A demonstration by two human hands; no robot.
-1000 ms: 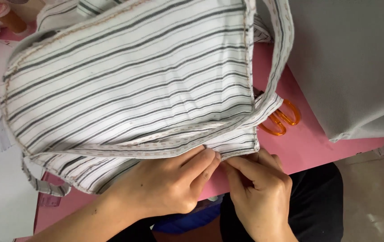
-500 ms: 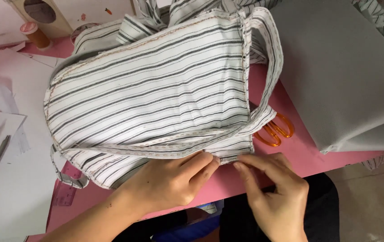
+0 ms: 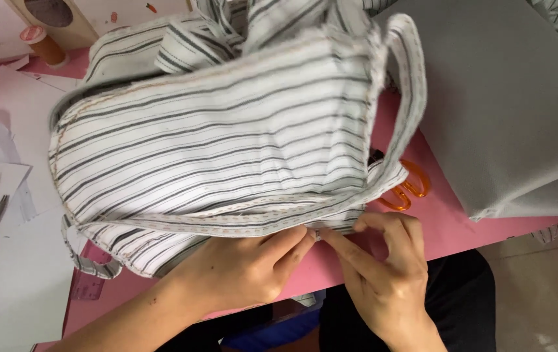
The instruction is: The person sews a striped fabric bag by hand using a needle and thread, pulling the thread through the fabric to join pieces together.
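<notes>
A striped fabric bag (image 3: 220, 150), white with dark stripes, was laid across the pink table (image 3: 448, 228), its lower seamed edge facing the person. The left hand (image 3: 240, 274) was closed on that lower edge, the fingertips pinching the stitched seam. The right hand (image 3: 383, 274) was placed just beside it, forefinger and thumb narrowed onto the same seam, the two hands' fingertips nearly touching. A strap (image 3: 409, 98) was looped along the bag's right side. Orange-handled scissors (image 3: 406, 189) were partly covered by the bag's corner. A grey fabric sheet (image 3: 507, 111) lay to the right, white paper (image 3: 5, 215) to the left.
</notes>
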